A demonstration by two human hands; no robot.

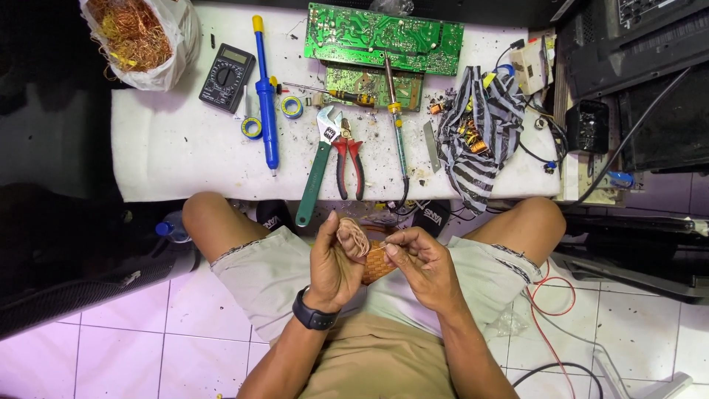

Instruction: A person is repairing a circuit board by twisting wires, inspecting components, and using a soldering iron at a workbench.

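- Clear plastic bag stuffed with tangled copper wire is seen at far left of the white padded bench top; its top is cut off by the frame edge.
- Black multimeter, long blue desoldering pump and two small tape rolls are laid beside it.
- Green-handled adjustable wrench and red-handled pliers are set side by side, the wrench handle overhanging the bench edge.
- Left hand is raised upright over the lap, a black watch on the wrist, fingers closed round a small coil of copper wire; part of the coil is hidden by the fingers.
- Right hand is held just beside it, thumb and forefinger pinched on a thin wire strand running to the coil; the strand is hard to make out.
- Green circuit board and soldering iron are seen above.
- Striped grey cloth is crumpled at right, covering small copper-wound parts.
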